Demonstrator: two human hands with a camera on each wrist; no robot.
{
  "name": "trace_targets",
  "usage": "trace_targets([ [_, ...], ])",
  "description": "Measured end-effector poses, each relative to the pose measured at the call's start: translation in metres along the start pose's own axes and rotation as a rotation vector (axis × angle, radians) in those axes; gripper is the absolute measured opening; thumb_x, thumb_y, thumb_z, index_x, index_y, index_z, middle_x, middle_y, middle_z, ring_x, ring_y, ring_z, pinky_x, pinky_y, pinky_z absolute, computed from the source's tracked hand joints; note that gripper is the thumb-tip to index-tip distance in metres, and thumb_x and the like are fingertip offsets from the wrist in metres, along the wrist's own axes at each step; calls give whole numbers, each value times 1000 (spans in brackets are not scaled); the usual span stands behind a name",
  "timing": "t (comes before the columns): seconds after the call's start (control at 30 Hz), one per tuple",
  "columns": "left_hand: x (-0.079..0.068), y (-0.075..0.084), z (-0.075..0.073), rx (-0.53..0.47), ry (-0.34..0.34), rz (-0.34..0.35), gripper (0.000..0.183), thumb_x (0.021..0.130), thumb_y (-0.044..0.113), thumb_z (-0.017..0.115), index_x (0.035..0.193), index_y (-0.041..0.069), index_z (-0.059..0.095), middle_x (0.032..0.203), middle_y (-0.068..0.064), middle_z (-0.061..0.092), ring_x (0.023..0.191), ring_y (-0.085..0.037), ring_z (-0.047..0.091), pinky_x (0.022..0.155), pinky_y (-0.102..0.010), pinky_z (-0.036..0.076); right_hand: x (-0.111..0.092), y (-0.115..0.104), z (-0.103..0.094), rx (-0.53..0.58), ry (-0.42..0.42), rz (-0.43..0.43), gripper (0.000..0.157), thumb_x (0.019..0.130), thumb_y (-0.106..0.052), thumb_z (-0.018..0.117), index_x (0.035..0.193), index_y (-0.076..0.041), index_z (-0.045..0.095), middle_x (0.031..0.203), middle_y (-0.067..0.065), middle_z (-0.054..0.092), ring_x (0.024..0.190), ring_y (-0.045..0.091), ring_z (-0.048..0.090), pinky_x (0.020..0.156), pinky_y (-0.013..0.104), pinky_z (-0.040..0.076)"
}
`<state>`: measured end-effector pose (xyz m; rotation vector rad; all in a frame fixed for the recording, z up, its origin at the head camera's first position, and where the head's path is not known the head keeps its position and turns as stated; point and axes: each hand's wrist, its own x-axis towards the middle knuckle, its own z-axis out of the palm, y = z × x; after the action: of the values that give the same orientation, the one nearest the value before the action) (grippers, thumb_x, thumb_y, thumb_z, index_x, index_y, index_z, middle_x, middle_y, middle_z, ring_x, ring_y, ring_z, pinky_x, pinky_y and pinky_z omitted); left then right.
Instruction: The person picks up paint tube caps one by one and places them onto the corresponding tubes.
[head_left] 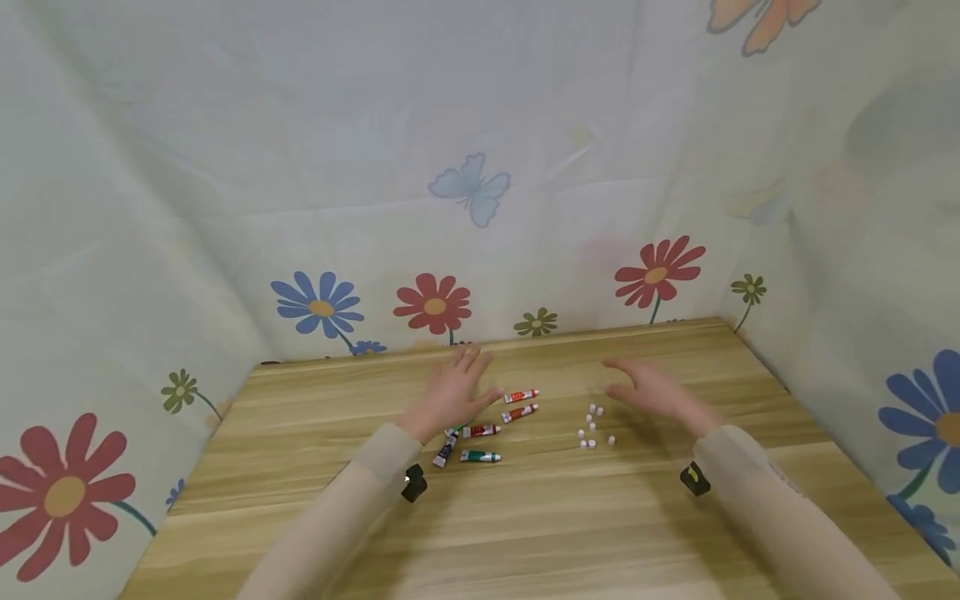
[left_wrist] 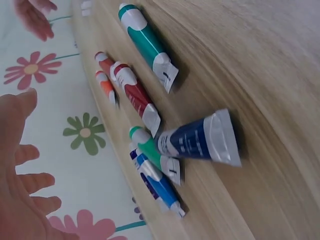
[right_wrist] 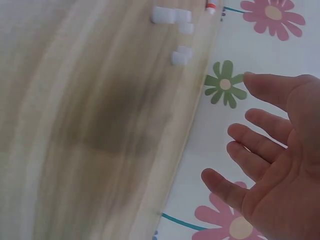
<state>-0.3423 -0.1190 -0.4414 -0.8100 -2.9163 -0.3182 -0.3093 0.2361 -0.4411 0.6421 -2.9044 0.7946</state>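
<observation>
My left hand (head_left: 450,393) hovers over the paint tubes with its fingers spread and holds nothing. Below it lie a dark blue tube (left_wrist: 195,140), a light green tube (left_wrist: 150,150), a blue tube (left_wrist: 161,184), a dark red tube (left_wrist: 135,94) and a teal tube (left_wrist: 145,40). An orange-red tube (head_left: 521,396) and a brownish-red tube (head_left: 520,413) lie just right of that hand. My right hand (head_left: 660,393), fingers apart and holding nothing, is above the table to the right of several small white caps (head_left: 592,427).
The wooden table (head_left: 570,517) runs back to a floral cloth wall (head_left: 525,250), with cloth also on both sides. Dark wrist cameras sit under the left sleeve (head_left: 337,508) and the right sleeve (head_left: 780,500).
</observation>
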Motion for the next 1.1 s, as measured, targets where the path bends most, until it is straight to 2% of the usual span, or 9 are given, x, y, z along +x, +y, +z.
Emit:
trace_targets([
  [0.17, 7, 3, 8, -42, -8, 38, 70, 101, 53, 54, 156, 13, 37, 159, -16, 35, 146, -42, 30, 111, -70, 22, -5, -1, 6, -7, -51, 9, 43, 99, -14, 64, 136, 6, 56, 136, 26, 58, 127, 46, 52, 104, 61, 39],
  [0.4, 20, 9, 20, -71, -97, 47, 69, 102, 52, 53, 157, 15, 35, 158, -15, 36, 144, -38, 35, 112, -64, 27, -9, 1, 13, 22, -105, 21, 36, 97, -12, 66, 126, 8, 62, 123, 24, 66, 113, 39, 62, 96, 54, 49],
  [0.53, 25, 12, 26, -52, -124, 51, 68, 101, 51, 54, 156, 15, 37, 158, -14, 38, 143, -38, 36, 111, -63, 30, -8, 1, 19, 26, -113, 19, 34, 94, -10, 69, 122, 8, 64, 111, 17, 69, 100, 30, 65, 90, 49, 53],
  [0.7, 29, 20, 26, -40, -148, 66, 63, 101, 43, 59, 153, 12, 42, 155, -14, 42, 141, -37, 40, 109, -63, 33, -7, 0, 22, 28, -117, 40, 33, 91, -7, 71, 120, 7, 66, 101, 10, 69, 90, 19, 63, 83, 43, 54],
  [1.1, 43, 23, 43, 63, -144, 119, 50, 100, 35, 64, 140, 7, 57, 138, -11, 57, 128, -29, 52, 107, -45, 43, -6, 2, 27, 17, -113, 51, 30, 89, -8, 74, 114, 8, 68, 93, 7, 68, 83, 16, 60, 79, 40, 53],
])
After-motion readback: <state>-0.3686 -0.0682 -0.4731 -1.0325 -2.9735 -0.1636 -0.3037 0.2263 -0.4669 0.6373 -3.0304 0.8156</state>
